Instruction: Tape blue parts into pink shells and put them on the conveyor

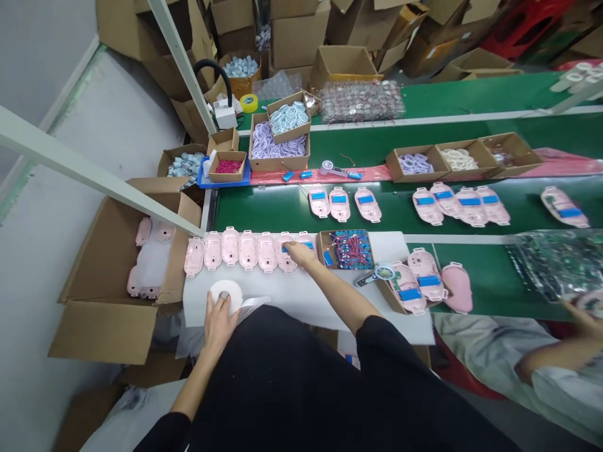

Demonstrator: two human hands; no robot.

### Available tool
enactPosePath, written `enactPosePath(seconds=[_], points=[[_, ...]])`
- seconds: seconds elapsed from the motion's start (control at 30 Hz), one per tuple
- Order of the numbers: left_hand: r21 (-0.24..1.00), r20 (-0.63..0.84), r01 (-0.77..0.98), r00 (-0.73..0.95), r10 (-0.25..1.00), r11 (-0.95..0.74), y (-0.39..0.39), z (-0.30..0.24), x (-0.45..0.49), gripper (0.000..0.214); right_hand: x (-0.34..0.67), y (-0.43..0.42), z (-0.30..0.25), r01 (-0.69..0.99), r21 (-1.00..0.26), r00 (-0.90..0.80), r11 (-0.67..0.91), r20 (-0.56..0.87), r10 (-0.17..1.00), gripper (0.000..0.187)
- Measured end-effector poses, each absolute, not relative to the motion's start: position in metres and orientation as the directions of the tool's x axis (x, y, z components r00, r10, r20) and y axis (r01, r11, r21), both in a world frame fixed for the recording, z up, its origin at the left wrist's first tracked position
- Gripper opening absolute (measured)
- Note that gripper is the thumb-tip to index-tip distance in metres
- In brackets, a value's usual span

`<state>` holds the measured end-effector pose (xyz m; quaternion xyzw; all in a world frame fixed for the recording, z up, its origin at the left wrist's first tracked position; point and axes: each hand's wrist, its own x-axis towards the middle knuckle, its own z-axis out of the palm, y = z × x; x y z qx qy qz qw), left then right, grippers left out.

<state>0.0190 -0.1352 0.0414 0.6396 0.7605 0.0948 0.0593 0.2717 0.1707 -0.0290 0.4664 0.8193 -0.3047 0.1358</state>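
My left hand grips a roll of white tape, fingertips at its core; a loose strip trails off to the right. My right hand reaches over a row of pink plastic shells. Its fingers are closed together on a small blue battery in one shell; the fingertips are partly hidden. The neighbouring pink shell under the hand also has a blue battery in it. Right of this hand stands a cardboard box of blue batteries with red wires.
An open carton with pink shells stands at left. Pink shells with batteries lie on the green belt. Boxes of rings stand behind. A small fan-shaped part lies at right, near a co-worker's hand.
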Motion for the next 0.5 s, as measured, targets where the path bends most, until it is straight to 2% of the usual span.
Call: enactPosePath(seconds=[0.1,0.33,0.5], points=[[0.229,0.009,0.951,-0.214,0.977,0.206,-0.136,0.043,0.025,0.049,0.255,0.183,-0.041,0.815,-0.386,-0.578,0.432,-0.495,0.649,0.054],[0.222,0.031,0.934,-0.294,0.955,0.280,-0.149,0.053,0.023,0.038,0.236,0.194,-0.067,0.827,-0.337,-0.562,0.451,-0.545,0.623,0.046],[0.302,0.050,0.903,-0.335,0.941,0.306,-0.144,0.047,0.021,0.040,0.244,0.190,-0.073,0.827,-0.350,-0.561,0.439,-0.545,0.623,0.054]])
